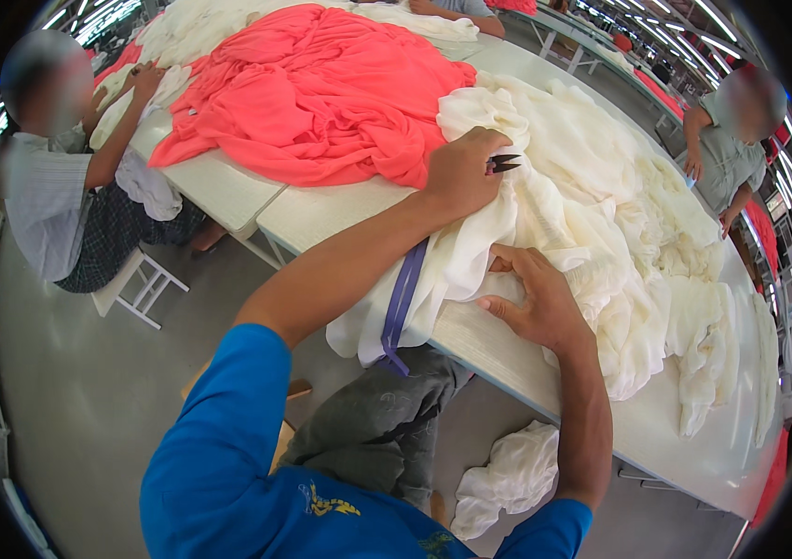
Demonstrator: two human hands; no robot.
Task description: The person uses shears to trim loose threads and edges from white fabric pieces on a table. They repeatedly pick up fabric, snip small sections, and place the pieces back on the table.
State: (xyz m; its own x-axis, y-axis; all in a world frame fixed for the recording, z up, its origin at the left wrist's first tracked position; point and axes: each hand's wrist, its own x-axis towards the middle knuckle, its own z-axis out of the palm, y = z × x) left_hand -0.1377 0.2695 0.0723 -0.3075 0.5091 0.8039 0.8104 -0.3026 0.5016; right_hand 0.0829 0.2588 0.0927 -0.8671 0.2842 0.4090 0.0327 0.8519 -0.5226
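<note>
A pair of dark-bladed thread snips [505,164] is in my left hand [467,177], its fingers closed around them and the blades pointing right. That hand rests over a heap of white cloth [601,177] on the table. Closer to me, my right hand [545,300] is open, thumb and fingers apart, at the near edge of the white cloth; its fingertips seem to touch the fabric. Under my left forearm, a purple strip [402,303] runs down a white piece that hangs over the table edge.
A large coral-red cloth pile [312,93] lies beyond my left arm on the pale table [498,331]. One person [51,186] sits at the left handling white cloth; another [736,140] stands at the far right. A white bundle [508,475] lies below the table near my legs.
</note>
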